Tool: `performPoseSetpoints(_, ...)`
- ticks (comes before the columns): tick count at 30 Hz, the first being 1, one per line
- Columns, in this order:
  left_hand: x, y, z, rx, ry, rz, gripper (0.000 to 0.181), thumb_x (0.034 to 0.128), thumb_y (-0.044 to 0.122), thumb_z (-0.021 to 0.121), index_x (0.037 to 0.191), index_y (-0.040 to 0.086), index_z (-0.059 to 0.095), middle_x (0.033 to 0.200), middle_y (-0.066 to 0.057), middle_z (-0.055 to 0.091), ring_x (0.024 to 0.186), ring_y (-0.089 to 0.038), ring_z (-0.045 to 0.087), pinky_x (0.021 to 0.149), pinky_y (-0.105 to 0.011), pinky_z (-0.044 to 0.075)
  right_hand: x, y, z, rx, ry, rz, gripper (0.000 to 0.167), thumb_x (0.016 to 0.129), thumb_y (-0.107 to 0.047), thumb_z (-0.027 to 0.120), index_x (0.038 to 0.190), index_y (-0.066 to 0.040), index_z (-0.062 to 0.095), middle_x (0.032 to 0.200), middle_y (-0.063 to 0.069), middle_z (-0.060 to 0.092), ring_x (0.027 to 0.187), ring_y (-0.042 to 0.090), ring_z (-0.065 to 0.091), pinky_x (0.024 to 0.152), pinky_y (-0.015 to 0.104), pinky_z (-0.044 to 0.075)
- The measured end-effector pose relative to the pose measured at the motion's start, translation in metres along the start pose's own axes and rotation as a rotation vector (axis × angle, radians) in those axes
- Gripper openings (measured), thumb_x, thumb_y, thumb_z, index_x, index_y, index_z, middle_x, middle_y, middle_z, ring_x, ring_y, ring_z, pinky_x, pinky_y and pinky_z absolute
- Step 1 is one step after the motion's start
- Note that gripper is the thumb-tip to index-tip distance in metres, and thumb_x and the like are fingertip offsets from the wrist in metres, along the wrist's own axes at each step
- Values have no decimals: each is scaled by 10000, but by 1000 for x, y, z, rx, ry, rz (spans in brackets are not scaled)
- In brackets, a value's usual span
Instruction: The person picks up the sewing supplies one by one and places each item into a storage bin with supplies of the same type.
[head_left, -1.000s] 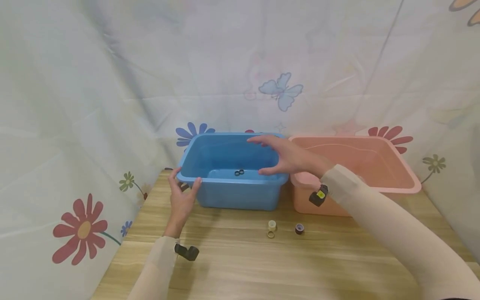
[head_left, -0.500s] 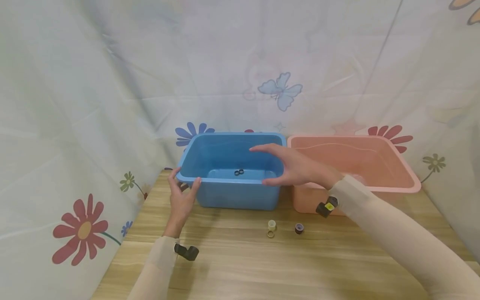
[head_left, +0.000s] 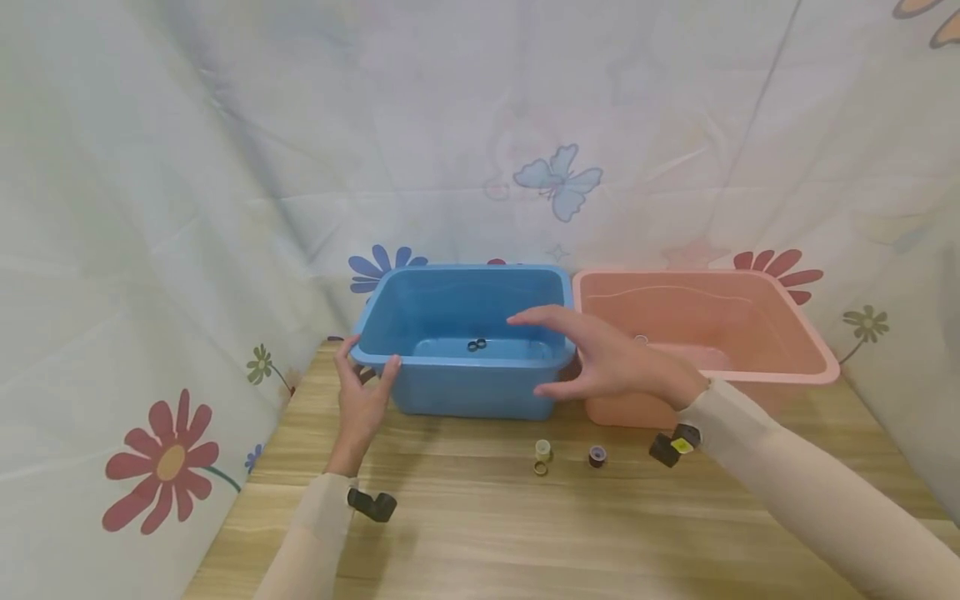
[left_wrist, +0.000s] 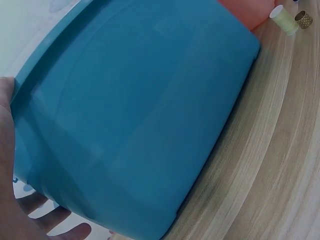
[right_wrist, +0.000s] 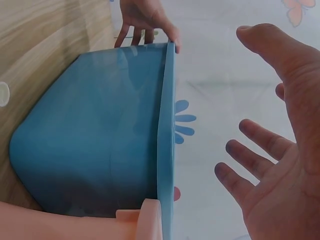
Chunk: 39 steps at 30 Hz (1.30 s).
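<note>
In the head view my left hand (head_left: 362, 410) holds the front left corner of a blue plastic tub (head_left: 472, 387), thumb at the front rim and fingers along the side. My right hand (head_left: 611, 358) hovers at the tub's front right corner, thumb and fingers spread wide apart. Nothing lies between them; the right wrist view shows that hand (right_wrist: 280, 165) apart from the rim. Two small dark rings (head_left: 477, 344) lie together on the tub's floor. On the table stand a pale yellow thread spool (left_wrist: 284, 20), a brass thimble (left_wrist: 303, 19) and a dark purple spool (head_left: 597, 457).
A pink plastic tub (head_left: 780, 379) stands right beside the blue one, with a small pale round thing (head_left: 641, 340) inside. Both tubs are on a wood-grain table (head_left: 480, 533). A patterned cloth (head_left: 420, 125) hangs behind and at the sides.
My right hand has drawn back from over the blue tub, coming nearer and a little to the right, fingers still spread. My left hand and the small things stay where they were.
</note>
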<state>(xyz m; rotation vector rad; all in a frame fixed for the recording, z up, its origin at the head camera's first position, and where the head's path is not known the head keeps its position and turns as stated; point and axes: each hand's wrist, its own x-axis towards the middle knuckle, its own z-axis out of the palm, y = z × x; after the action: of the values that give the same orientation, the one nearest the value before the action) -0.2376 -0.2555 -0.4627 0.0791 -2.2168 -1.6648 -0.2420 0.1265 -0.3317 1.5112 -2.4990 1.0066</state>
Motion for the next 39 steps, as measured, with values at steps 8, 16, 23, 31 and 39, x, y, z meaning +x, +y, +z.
performPoseSetpoints(8, -1, 0, 0, 6, 2, 1, 822, 940, 496, 717, 1556, 368, 189, 1581, -164, 355, 1321, -394, 467, 996, -608, 463, -17, -7, 7, -46, 40, -29, 828, 839, -416, 856, 1532, -232, 441, 1531, -72, 469, 1414, 192, 431, 1091, 477, 440)
performPoseSetpoints(16, -2, 0, -1, 22, 0, -13, 835, 936, 518, 713, 1562, 367, 180, 1594, -164, 343, 1338, -406, 456, 1011, -619, 457, -30, -12, 13, -61, 55, -22, 843, 833, -413, 860, 1541, -247, 434, 1555, -89, 446, 1476, 190, 370, 1153, 512, 365)
performPoseSetpoints(23, -1, 0, 0, 17, -6, -9, 830, 938, 516, 710, 1559, 367, 180, 1590, -174, 344, 1332, -407, 462, 1010, -614, 460, -40, -15, 20, -74, 89, -33, 830, 809, -352, 887, 1519, -238, 472, 1544, -77, 477, 1461, 207, 402, 1135, 533, 382)
performPoseSetpoints(31, 0, 1, 0, 28, -5, -16, 818, 934, 533, 707, 1547, 406, 181, 1592, -180, 348, 1339, -414, 461, 1017, -628, 456, -55, -10, 36, -22, 128, -41, 828, 796, -298, 903, 1506, -213, 487, 1511, -40, 506, 1419, 188, 433, 1152, 466, 370)
performPoseSetpoints(39, 1, 1, 0, 30, 4, -9, 815, 934, 524, 711, 1546, 395, 189, 1588, -178, 352, 1340, -404, 462, 1015, -617, 460, -66, -2, 58, -11, 130, -5, 807, 788, -299, 907, 1490, -224, 516, 1443, -44, 522, 1315, 148, 490, 1069, 404, 451)
